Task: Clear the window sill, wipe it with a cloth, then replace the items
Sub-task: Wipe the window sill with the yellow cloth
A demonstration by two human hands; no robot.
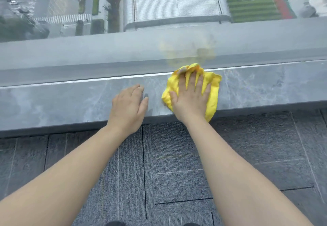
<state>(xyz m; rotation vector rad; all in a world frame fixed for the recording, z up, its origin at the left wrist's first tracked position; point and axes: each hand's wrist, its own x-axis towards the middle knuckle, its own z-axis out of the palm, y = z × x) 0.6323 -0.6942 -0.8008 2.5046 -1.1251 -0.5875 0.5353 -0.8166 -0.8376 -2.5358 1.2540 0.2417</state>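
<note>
A grey marble window sill [62, 102] runs across the view below the glass. A crumpled yellow cloth [213, 91] lies on it right of centre, its lower corner hanging over the front edge. My right hand [190, 98] presses flat on the cloth with fingers spread, fingertips near the window frame. My left hand [130, 105] rests palm down on the bare sill just left of the cloth, fingers relaxed and holding nothing. No other items stand on the visible stretch of sill.
The window pane [159, 4] rises straight behind the sill, showing streets, a roof and a sports field far below, with a faint yellow reflection of the cloth. Grey carpet tiles [168, 164] cover the floor under my arms.
</note>
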